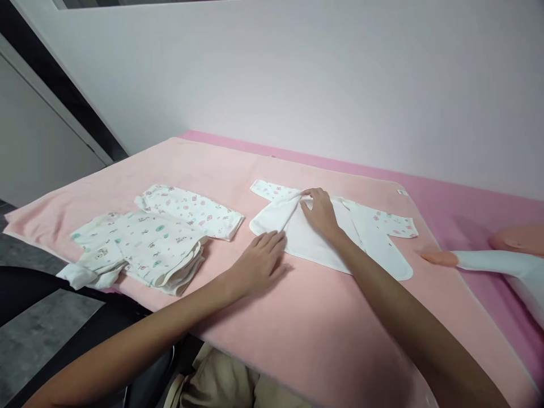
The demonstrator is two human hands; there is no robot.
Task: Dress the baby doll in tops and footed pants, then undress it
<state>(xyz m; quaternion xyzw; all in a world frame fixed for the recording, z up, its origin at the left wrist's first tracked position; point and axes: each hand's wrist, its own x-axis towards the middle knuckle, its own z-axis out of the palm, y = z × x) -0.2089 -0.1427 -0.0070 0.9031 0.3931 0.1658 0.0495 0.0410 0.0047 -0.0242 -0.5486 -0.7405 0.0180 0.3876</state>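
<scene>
A small white baby shirt (317,241) lies spread on the pink blanket, its front flaps opened out and plain white inside. Printed sleeves stretch to both sides. My right hand (321,212) is closed in a pinch on the shirt's edge near the neckline. Palm down, my left hand (260,265) rests with fingers stretched out, its fingertips on the shirt's lower left flap and its thumb over the blanket. Left of it, more printed baby clothes (148,241) lie loosely, partly layered.
The pink blanket (340,323) covers a darker pink surface (459,209) against a pale wall (297,73). At the right, what looks like a doll (488,262) in white reaches an orange hand over the blanket. A black chair (85,345) stands at lower left.
</scene>
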